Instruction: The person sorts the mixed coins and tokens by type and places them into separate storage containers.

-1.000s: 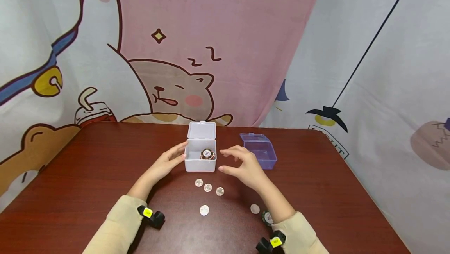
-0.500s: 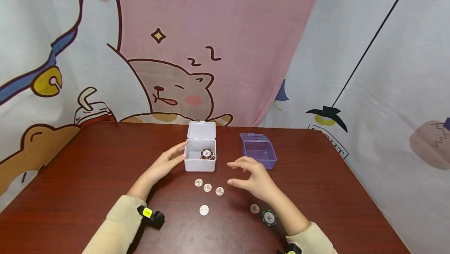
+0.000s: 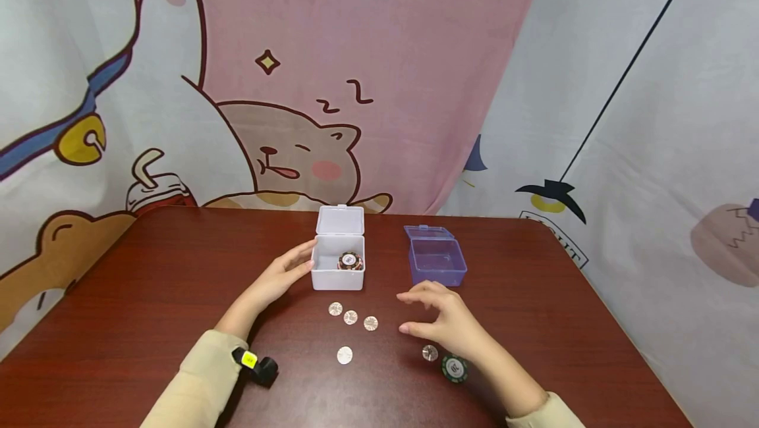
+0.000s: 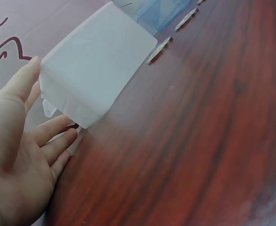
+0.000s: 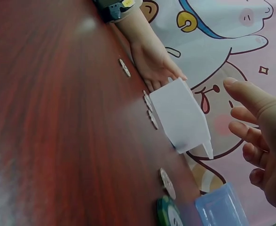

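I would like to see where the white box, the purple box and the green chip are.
White box (image 3: 337, 280): head view, front wall.
Purple box (image 3: 440, 261): head view, its inside.
Green chip (image 3: 454, 369): head view, centre of its face.

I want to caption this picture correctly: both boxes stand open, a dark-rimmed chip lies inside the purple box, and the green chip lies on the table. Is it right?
Not quite. In the head view, the dark-rimmed chip lies inside the white box, not the purple box. The rest stands.
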The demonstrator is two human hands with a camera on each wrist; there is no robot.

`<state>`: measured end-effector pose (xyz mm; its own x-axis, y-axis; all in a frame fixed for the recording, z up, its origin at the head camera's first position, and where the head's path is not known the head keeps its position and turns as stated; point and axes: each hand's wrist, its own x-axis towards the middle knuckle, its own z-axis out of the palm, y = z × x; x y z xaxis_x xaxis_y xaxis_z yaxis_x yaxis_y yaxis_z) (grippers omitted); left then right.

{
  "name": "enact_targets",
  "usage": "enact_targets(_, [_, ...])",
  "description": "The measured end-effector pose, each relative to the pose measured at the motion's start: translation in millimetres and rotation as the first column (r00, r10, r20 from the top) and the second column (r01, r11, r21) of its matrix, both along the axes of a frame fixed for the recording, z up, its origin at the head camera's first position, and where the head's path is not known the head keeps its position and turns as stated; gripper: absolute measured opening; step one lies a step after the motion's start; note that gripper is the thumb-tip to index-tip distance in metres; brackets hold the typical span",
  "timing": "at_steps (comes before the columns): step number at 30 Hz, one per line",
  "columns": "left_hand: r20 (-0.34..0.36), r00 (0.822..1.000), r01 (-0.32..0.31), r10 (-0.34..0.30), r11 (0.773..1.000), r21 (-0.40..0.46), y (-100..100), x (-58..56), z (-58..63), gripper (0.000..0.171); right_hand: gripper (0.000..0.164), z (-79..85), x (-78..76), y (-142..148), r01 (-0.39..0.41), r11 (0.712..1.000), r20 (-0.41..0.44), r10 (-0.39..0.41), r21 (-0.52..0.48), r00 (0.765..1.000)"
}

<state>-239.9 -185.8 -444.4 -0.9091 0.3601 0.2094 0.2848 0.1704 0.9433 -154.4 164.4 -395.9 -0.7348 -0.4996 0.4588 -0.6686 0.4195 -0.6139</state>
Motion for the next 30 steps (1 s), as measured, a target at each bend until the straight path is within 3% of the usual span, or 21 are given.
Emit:
enact_targets(18, [-0.011, 1.000, -0.002, 0.002, 1.000, -0.002, 0, -0.4, -0.7, 0.051, 0.043, -16.3, 16.2, 37, -0.024, 0.997, 0.011, 0.023, 0.079, 1.000])
enact_targets(25, [-0.016, 1.000, 0.004, -0.004, 1.000, 0.002, -1, -0.6, -1.1, 0.051, 0.042, -25.1, 20.7, 52, -0.068, 0.994, 0.014, 0.067, 0.085, 0.998])
enact_targets(30, [-0.012, 1.000, 0.001, -0.001, 1.000, -0.002, -1, -0.5, -1.0, 0.051, 0.042, -27.6, 24.9, 60, -0.068, 0.992, 0.073, 0.061, 0.103, 0.995])
